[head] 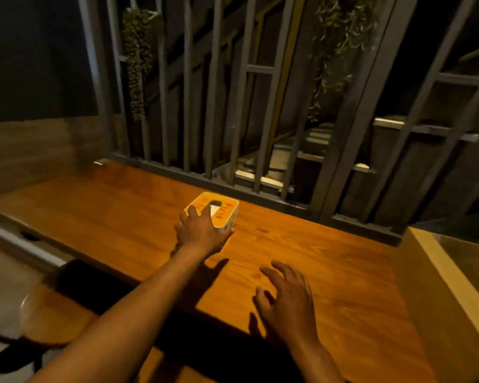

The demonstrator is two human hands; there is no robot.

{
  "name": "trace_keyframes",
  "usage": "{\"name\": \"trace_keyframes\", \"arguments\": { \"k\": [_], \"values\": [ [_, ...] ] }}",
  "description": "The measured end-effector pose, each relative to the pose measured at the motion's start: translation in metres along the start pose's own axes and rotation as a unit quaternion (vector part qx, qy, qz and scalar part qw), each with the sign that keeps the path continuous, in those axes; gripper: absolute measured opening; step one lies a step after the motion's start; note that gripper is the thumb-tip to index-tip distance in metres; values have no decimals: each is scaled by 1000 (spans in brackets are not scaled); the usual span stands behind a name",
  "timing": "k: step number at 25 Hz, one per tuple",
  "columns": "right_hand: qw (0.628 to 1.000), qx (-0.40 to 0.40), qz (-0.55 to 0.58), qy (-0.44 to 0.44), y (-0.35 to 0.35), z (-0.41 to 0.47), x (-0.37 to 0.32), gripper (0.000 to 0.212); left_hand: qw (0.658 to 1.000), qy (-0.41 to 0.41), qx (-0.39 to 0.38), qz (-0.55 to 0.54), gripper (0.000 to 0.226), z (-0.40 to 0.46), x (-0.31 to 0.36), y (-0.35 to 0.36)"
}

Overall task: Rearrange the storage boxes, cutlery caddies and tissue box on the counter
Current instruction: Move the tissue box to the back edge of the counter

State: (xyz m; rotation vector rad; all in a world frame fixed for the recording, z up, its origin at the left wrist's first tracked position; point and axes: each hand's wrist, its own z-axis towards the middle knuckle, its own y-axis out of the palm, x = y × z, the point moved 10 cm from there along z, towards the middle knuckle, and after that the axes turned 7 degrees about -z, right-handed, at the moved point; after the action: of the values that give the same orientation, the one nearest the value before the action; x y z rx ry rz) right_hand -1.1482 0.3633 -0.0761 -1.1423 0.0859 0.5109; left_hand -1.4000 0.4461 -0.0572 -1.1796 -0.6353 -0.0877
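A square white tissue box (224,214) with an orange top, red lettering and a dark slot stands on the wooden counter (329,261), near its far edge. My left hand (201,230) reaches forward and grips the box from its near side, fingers over the top and thumb against the right wall. My right hand (285,297) hovers low over the counter nearer to me, fingers spread, holding nothing. No storage boxes or cutlery caddies are in view.
A grey metal railing (260,111) with hanging plants runs along the counter's far edge. A pale boxy ledge (437,275) borders the counter on the right. A round wooden stool (53,316) stands below at the left, beside the counter's near edge.
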Motion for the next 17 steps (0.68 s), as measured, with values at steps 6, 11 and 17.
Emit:
{"name": "trace_keyframes", "arguments": {
  "k": [6, 11, 17],
  "values": [
    [997, -38, -38, 54, 19, 9, 26, 45, 997, 44, -50, 45, 76, 36, 4, 40],
    [996, 3, -4, 94, 2, 27, 28, 49, 975, 187, -116, -40, 68, -16, 34, 40],
    [988, 41, 2, 149, -37, -3, 66, 49, 937, 276, -206, -62, 73, -108, 114, 62]
  ]
}}
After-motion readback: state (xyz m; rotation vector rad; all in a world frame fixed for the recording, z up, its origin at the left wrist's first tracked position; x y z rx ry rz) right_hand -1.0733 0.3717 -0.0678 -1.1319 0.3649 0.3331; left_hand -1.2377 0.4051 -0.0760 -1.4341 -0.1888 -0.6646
